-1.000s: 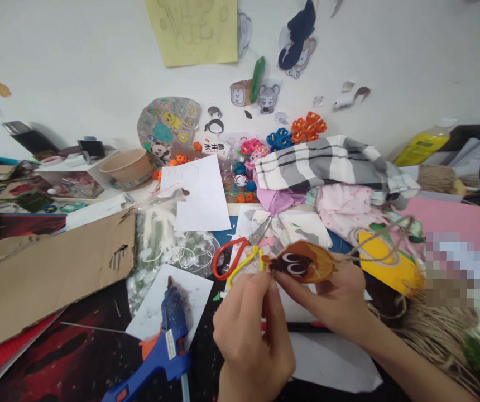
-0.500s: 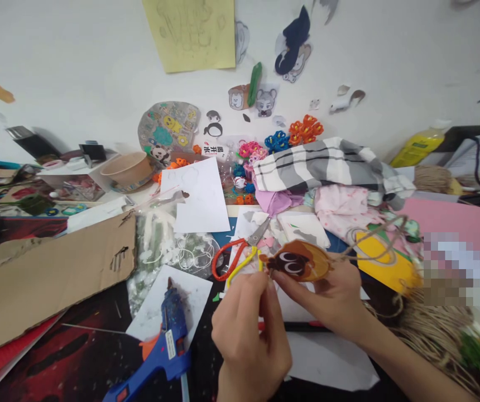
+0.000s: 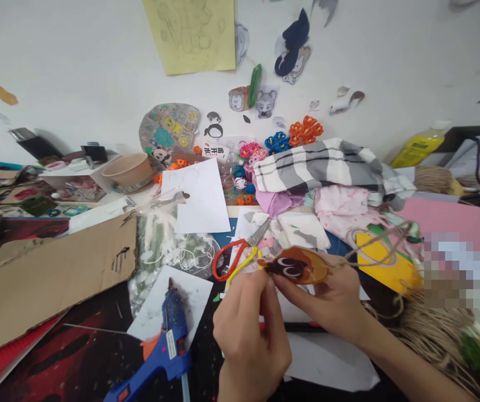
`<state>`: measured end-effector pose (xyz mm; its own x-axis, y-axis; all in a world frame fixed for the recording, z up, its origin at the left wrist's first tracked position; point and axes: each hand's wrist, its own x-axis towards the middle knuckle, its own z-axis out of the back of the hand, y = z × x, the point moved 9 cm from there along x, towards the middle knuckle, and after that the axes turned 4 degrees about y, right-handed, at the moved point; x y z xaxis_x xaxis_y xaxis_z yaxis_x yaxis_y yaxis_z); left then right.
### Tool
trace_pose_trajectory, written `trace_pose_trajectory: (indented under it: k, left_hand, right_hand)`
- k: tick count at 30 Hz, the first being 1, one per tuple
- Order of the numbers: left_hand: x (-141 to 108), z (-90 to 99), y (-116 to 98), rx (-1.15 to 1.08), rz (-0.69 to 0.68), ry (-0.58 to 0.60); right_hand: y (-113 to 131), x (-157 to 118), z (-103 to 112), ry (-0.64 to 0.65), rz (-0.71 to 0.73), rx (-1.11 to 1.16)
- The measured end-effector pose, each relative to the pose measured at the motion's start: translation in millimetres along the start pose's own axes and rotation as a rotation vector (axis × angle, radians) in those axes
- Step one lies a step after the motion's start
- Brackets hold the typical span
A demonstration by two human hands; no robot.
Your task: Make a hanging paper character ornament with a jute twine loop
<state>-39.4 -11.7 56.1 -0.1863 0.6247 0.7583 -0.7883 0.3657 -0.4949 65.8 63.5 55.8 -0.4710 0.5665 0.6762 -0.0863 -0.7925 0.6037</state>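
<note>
Both hands meet on a flat brown cartoon cutout (image 3: 301,265) with big white-rimmed eyes. My right hand (image 3: 340,296) holds its body from below, thumb on the near side. With fingers pinched, my left hand (image 3: 252,329) grips the small dark left end of the cutout. From the cutout's right end a twine loop (image 3: 380,245) stretches to the right. Just behind my left hand lie scissors (image 3: 244,251) with red and yellow handles. A blue glue gun (image 3: 173,329) rests to the left on a sheet of white paper (image 3: 196,293).
Corrugated cardboard (image 3: 64,273) covers the left side. A clear plastic bag (image 3: 152,245) with white cord lies beside it. Coiled twine (image 3: 432,329) sits at the right near my forearm. Checked fabric (image 3: 327,167) and a yellow bottle (image 3: 420,145) are at the back.
The cutout has tilted slightly and sits a touch lower at its left end. Both hands keep their hold, almost still.
</note>
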Motion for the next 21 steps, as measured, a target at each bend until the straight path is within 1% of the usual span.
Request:
trace_pose_trajectory:
  k: [4,8,14,21]
  left_hand:
    - [-1.8,2.1,0.5,-0.01,0.014,0.001]
    - [-1.8,1.7,0.3,-0.015,0.015,0.007]
    - [-0.2,-0.3,0.1,-0.009,0.007,0.008]
    - [0.1,1.6,-0.3,-0.002,0.01,-0.004]
  right_hand:
    - [-3.1,-0.7,2.0,-0.026,-0.033,-0.027]
    - [-1.3,1.3,1.9,-0.027,-0.03,-0.043]
    - [-0.5,1.2,2.3,-0.026,-0.029,-0.035]
    - [-4.7,0.0,1.8,-0.034,-0.052,-0.006]
